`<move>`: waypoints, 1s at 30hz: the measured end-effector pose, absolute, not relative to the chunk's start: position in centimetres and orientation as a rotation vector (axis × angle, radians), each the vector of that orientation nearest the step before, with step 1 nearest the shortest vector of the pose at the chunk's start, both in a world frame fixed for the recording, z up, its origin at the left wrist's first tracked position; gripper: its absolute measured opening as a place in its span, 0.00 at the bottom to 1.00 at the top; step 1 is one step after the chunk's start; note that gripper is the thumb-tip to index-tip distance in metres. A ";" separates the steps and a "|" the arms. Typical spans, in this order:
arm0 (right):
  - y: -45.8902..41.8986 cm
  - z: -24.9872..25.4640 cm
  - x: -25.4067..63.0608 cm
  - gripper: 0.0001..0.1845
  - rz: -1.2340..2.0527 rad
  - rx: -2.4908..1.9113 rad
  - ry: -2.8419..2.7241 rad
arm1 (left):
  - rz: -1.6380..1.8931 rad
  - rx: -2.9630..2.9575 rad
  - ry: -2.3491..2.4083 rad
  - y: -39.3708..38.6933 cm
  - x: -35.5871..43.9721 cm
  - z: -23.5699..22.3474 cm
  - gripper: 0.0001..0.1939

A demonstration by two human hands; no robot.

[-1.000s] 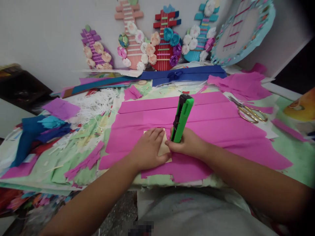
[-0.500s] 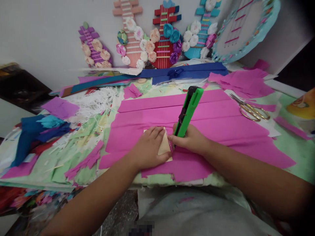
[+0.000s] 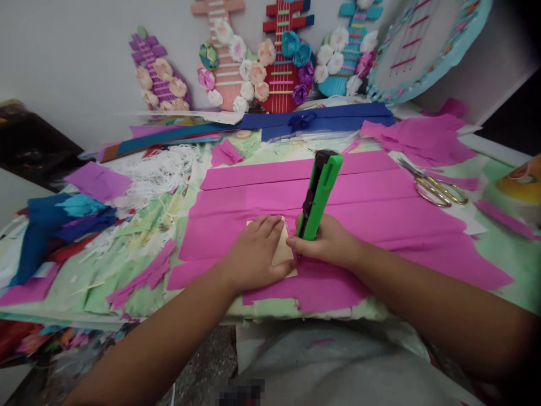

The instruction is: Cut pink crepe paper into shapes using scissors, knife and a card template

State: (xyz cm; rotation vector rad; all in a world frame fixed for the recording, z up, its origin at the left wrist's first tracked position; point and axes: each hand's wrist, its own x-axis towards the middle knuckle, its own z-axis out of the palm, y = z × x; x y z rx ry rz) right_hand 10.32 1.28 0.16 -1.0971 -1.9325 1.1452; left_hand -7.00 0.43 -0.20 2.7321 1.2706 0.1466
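Observation:
A green and black utility knife stands nearly upright in my right hand, whose fingers are closed around its lower part. Its blade end is at the right edge of a cream card, mostly hidden by the hand. The card lies on a wide sheet of pink crepe paper with fold lines across it. Lying flat over the card, my left hand presses it down with fingers stretched out and thumb near its lower corner.
Gold-handled scissors lie to the right, near a cup. White string and paper scraps cover the left side. Blue paper strips lie across the back. Flower-trimmed toy guitars lean against the wall.
My right hand and the knife have shifted slightly along the card's edge, and the knife's top has moved left. My left hand stays on the card. The camera view has shifted slightly.

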 end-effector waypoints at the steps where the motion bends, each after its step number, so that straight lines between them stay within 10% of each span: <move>1: 1.2 0.1 10.3 0.09 1.129 -1.099 -1.943 | 0.141 2.732 1.268 0.4 -7.0 -0.2 0.35; 30: 0.6 0.3 10.1 0.07 0.939 -1.119 -2.116 | 0.146 2.712 1.234 0.6 -7.1 -0.2 0.29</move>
